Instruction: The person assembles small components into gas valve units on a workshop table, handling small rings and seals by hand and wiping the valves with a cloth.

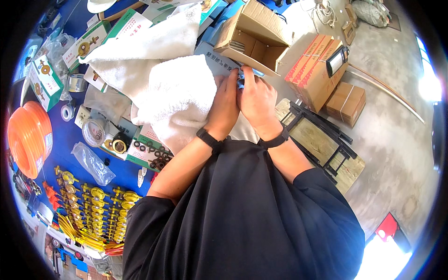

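Note:
My left hand (226, 100) and my right hand (258, 99) are close together, fingers bent inward and closed. Between the fingertips shows a small dark, bluish piece (241, 82), mostly covered, so I cannot make out its kind. Just beyond the fingers lies a grey-blue printed box (215, 60). A thick white towel (179, 91) is bunched up against my left hand, with another part of it spread to the far left. Above my right hand stands an open cardboard box (252, 44) with its flaps out. Each wrist wears a black band.
On the blue table (65, 135) at left are orange hose coils (30, 140), tape rolls (94, 132), black rings (158, 156), printed boxes (45, 83) and rows of yellow gas regulators (97, 205). At right, taped cartons (315, 70) and a folded table (322, 140) stand on the concrete floor.

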